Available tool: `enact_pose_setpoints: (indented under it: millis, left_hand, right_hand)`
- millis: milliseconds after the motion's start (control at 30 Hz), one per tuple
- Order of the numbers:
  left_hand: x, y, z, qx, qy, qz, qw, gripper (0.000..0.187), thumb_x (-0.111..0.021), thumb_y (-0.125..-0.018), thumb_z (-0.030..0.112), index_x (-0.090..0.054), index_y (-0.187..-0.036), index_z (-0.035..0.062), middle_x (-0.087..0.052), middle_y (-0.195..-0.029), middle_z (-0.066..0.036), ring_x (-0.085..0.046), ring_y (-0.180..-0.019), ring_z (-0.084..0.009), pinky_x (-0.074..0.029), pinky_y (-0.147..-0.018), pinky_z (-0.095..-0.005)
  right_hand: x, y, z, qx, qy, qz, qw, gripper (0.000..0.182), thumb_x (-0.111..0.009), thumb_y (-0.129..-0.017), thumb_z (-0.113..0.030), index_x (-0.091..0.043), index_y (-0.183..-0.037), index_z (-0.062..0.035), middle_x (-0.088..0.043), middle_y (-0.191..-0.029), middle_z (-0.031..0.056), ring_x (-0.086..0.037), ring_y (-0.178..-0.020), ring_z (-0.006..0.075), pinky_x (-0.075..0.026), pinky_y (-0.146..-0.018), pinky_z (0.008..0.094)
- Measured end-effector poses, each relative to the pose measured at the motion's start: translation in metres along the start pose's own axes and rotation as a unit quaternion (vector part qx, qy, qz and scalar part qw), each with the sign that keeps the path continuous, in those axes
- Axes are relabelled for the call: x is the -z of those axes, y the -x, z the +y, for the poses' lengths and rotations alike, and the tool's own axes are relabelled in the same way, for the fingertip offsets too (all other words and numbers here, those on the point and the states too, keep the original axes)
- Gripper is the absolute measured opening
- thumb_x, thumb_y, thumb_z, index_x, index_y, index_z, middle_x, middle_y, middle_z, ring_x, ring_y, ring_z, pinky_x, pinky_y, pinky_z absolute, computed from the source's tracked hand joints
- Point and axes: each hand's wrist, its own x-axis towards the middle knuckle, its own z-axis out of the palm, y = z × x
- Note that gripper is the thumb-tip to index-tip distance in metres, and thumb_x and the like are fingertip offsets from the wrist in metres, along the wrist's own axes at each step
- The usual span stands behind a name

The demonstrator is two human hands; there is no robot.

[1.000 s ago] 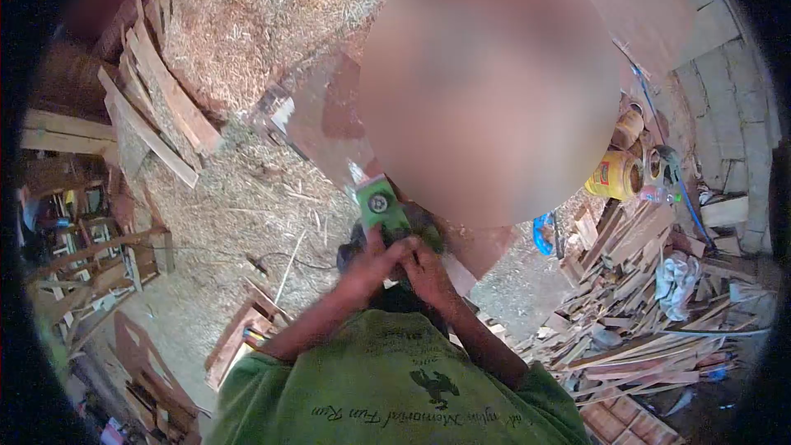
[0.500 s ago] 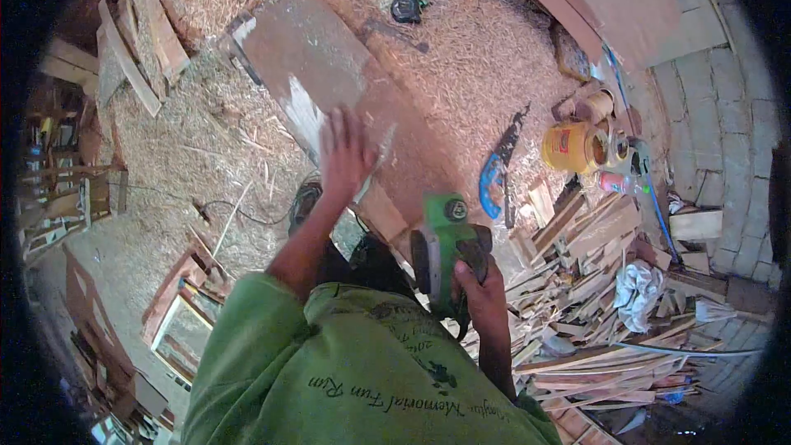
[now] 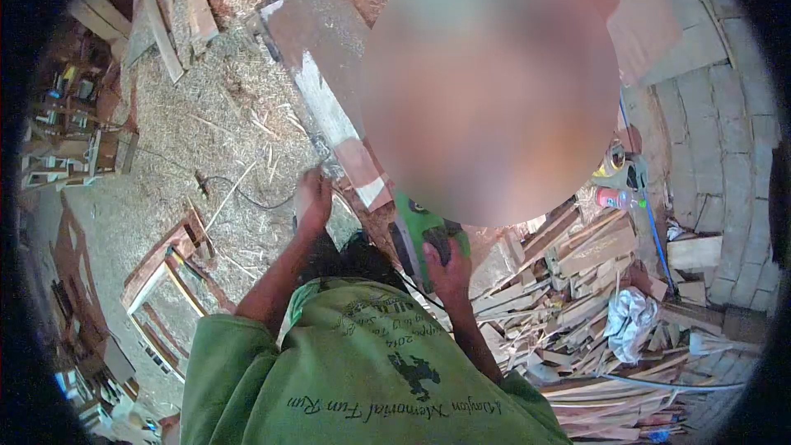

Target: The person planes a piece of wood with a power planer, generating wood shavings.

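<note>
My right hand (image 3: pixel 447 270) is wrapped round the handle of a green power planer (image 3: pixel 420 235), at the near end of a long board. The board (image 3: pixel 309 16) runs from the upper left towards my body and has a pale, bright strip (image 3: pixel 321 99) along its left side. My left hand (image 3: pixel 313 202) is beside the board's left edge, its fingers smeared, so I cannot make out whether they hold anything. A large round blur hides the board's right side and the floor beyond it.
Wood shavings cover the floor (image 3: pixel 222 99). Planks (image 3: pixel 161 25) lie at the upper left, a wooden frame (image 3: pixel 165 313) at the lower left. Scrap wood (image 3: pixel 593 255) and a white bag (image 3: pixel 630 321) lie at right. A cord (image 3: pixel 247 198) runs left of my legs.
My left hand has come off the board's surface and moved left and down to its edge. My right hand and the planer have shifted slightly left. The round blur has appeared.
</note>
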Motion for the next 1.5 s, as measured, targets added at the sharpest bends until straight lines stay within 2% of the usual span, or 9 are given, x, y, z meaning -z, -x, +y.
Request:
enact_pose_setpoints:
  millis: [167,267,533,633,733,933,1100,1367,1500]
  left_hand:
    - [-0.006,-0.094,0.018,0.272,0.33,-0.023,0.904,0.071,-0.06,-0.099,0.019,-0.029,-0.162,0.0161,-0.064,-0.126,-0.014,-0.068,-0.09,-0.0269,-0.057,-0.077,-0.0419]
    - [-0.023,-0.121,0.009,0.313,0.379,-0.057,0.869,0.071,-0.06,-0.098,0.016,-0.029,-0.163,0.0196,-0.062,-0.128,-0.015,-0.07,-0.087,-0.0313,-0.058,-0.072,-0.0435]
    - [-0.027,-0.114,0.002,0.288,0.388,-0.036,0.875,0.067,-0.059,-0.099,0.015,-0.034,-0.161,0.0215,-0.064,-0.127,-0.012,-0.071,-0.087,-0.0307,-0.059,-0.068,-0.0416]
    - [-0.03,-0.118,-0.006,0.294,0.385,-0.038,0.874,0.065,-0.059,-0.1,0.016,-0.036,-0.16,0.0223,-0.065,-0.127,-0.012,-0.071,-0.085,-0.0277,-0.059,-0.068,-0.0408]
    - [-0.032,-0.115,-0.009,0.309,0.421,-0.028,0.853,0.062,-0.063,-0.1,0.016,-0.041,-0.158,0.0233,-0.066,-0.125,-0.009,-0.07,-0.086,-0.0262,-0.059,-0.069,-0.0397]
    - [-0.01,-0.108,0.02,0.346,0.444,-0.043,0.825,0.062,-0.063,-0.101,0.021,-0.04,-0.158,0.0238,-0.065,-0.125,-0.005,-0.067,-0.082,-0.0237,-0.059,-0.072,-0.0391]
    - [-0.015,-0.107,0.016,0.339,0.519,-0.05,0.783,0.057,-0.054,-0.104,0.026,-0.038,-0.16,0.0251,-0.064,-0.126,-0.005,-0.06,-0.081,-0.0182,-0.054,-0.073,-0.0352]
    - [-0.001,-0.109,0.021,0.388,0.47,-0.097,0.787,0.06,-0.046,-0.107,0.033,-0.027,-0.164,0.0257,-0.048,-0.153,-0.008,-0.059,-0.12,-0.0297,-0.051,-0.099,-0.0451]
    - [0.006,-0.11,0.029,0.392,0.485,-0.093,0.776,0.059,-0.044,-0.108,0.037,-0.027,-0.164,0.0276,-0.045,-0.155,-0.007,-0.057,-0.124,-0.0293,-0.048,-0.101,-0.0449]
  right_hand:
    - [-0.017,-0.01,-0.006,0.055,-0.03,-0.01,0.998,0.06,-0.071,-0.093,-0.048,-0.064,-0.114,0.0071,-0.07,-0.097,0.0287,-0.07,-0.087,0.0446,-0.054,-0.079,0.0494]
    - [-0.026,-0.017,0.0,0.051,-0.026,-0.014,0.998,0.061,-0.07,-0.093,-0.048,-0.064,-0.118,0.008,-0.07,-0.097,0.0293,-0.069,-0.089,0.0452,-0.053,-0.081,0.0502]
    - [-0.041,-0.035,-0.005,0.015,-0.009,-0.055,0.998,0.054,-0.07,-0.094,-0.041,-0.061,-0.123,0.0034,-0.071,-0.105,0.0262,-0.07,-0.095,0.0434,-0.055,-0.087,0.0494]
    - [-0.045,-0.044,-0.023,0.059,-0.054,0.002,0.997,0.045,-0.071,-0.094,-0.04,-0.066,-0.108,0.0024,-0.07,-0.089,0.0255,-0.069,-0.081,0.0442,-0.053,-0.074,0.0499]
    - [-0.043,-0.062,-0.038,-0.007,-0.061,-0.076,0.995,0.06,-0.068,-0.094,-0.048,-0.063,-0.12,0.0058,-0.071,-0.103,0.028,-0.07,-0.097,0.0454,-0.055,-0.088,0.0507]
    - [-0.085,-0.088,-0.026,0.091,0.096,0.08,0.988,0.051,-0.071,-0.093,-0.044,-0.066,-0.112,0.0026,-0.071,-0.09,0.0247,-0.07,-0.083,0.0435,-0.054,-0.074,0.049]
    - [-0.069,-0.122,-0.09,0.032,-0.017,-0.02,0.999,0.056,-0.071,-0.092,-0.048,-0.066,-0.113,0.0033,-0.071,-0.091,0.0263,-0.07,-0.084,0.0448,-0.054,-0.077,0.0514]
    - [-0.094,-0.174,-0.132,0.052,-0.01,-0.021,0.998,0.054,-0.069,-0.094,-0.047,-0.066,-0.113,0.0037,-0.071,-0.092,0.0271,-0.07,-0.086,0.044,-0.054,-0.077,0.0501]
    - [-0.107,-0.209,-0.167,0.087,0.0,-0.015,0.996,0.056,-0.068,-0.095,-0.047,-0.066,-0.114,0.0049,-0.07,-0.094,0.0281,-0.07,-0.089,0.0441,-0.054,-0.08,0.0495]
